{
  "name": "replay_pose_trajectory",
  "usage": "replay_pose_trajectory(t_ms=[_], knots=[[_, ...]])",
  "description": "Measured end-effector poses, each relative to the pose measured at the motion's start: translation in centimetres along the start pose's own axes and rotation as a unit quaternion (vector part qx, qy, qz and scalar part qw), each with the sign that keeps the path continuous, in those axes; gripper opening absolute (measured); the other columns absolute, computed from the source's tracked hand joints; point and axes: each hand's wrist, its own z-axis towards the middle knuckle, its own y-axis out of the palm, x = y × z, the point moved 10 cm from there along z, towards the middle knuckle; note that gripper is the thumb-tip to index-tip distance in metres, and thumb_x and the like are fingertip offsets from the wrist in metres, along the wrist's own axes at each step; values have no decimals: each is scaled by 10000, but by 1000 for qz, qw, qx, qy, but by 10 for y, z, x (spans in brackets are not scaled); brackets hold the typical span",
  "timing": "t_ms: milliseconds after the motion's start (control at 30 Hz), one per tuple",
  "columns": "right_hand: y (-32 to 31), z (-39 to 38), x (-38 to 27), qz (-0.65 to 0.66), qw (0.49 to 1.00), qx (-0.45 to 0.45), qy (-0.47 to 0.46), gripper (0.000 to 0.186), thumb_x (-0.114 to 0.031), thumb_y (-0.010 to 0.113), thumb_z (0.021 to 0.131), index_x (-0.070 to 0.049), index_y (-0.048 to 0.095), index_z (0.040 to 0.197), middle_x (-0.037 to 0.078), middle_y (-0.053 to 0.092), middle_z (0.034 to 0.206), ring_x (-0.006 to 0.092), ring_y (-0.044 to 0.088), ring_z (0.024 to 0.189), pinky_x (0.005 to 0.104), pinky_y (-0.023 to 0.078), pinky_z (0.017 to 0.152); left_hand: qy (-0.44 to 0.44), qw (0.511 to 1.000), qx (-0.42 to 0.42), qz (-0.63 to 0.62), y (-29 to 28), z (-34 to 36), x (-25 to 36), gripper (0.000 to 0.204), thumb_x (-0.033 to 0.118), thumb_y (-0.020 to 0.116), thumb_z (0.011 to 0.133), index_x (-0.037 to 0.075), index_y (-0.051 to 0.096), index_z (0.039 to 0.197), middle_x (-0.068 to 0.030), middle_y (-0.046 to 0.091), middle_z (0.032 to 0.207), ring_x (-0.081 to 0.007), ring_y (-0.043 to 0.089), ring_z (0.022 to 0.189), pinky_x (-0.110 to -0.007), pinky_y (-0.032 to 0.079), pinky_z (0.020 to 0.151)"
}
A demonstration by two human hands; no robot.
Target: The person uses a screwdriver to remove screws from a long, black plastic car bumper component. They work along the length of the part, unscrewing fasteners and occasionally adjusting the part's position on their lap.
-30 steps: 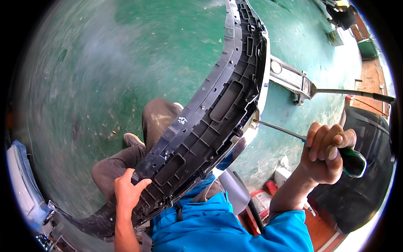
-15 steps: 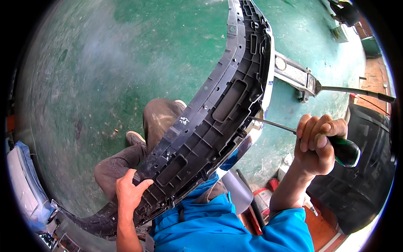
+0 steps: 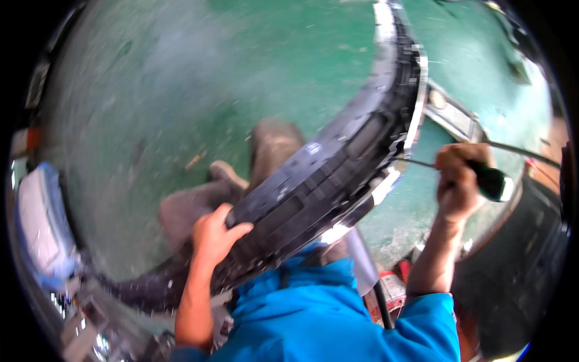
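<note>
A long, curved black plastic bumper (image 3: 338, 175) lies across my lap, with its ribbed inner side facing up. My left hand (image 3: 214, 236) grips its near-left edge, the thumb on top and the fingertips hidden beneath. In my right hand (image 3: 456, 181) is a screwdriver (image 3: 496, 183) with a black and green handle, held in a fist. Its thin shaft points left, and the tip meets the bumper's right edge, where glossy pale trim shows. Motion blur hides whether the tip sits in a slot or only touches the edge.
Beyond the bumper's right side stands a floor jack (image 3: 452, 114) with a long handle. A large black panel (image 3: 512, 277) is at the right. A white part in blue wrapping (image 3: 42, 217) stands at far left. A red and white container (image 3: 393, 288) is beside me.
The whole view has shifted and blurred, so the bumper, legs and jack appear further right. Both hands keep their holds, and the screwdriver tip stays at the bumper's right edge.
</note>
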Motion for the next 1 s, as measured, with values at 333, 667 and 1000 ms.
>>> replay_pose_trajectory(t_ms=[333,667,1000], knots=[[8,9,-6,37,991,-120,34,183,29,604,902,16,689,1063,-7,413,644,109,374,549,296,361,618,-51,995,-88,11,-29,-40,-104,515,346,871,702,49,712,1093,-206,744,952,-386,716,936,-480,537,821],[33,5,-52,20,996,-91,12,117,-5,575,873,14,662,949,41,468,707,146,415,612,342,397,722,-18,998,-45,34,-22,-43,-111,494,334,878,680,24,698,1021,-216,721,832,-412,709,870,-508,525,765],[198,-114,-78,242,921,-269,144,185,-58,689,833,-51,617,1003,11,583,676,133,550,477,313,465,547,-27,998,-42,43,-23,-46,-112,470,340,872,685,22,682,975,-178,732,835,-394,715,873,-516,531,756]])
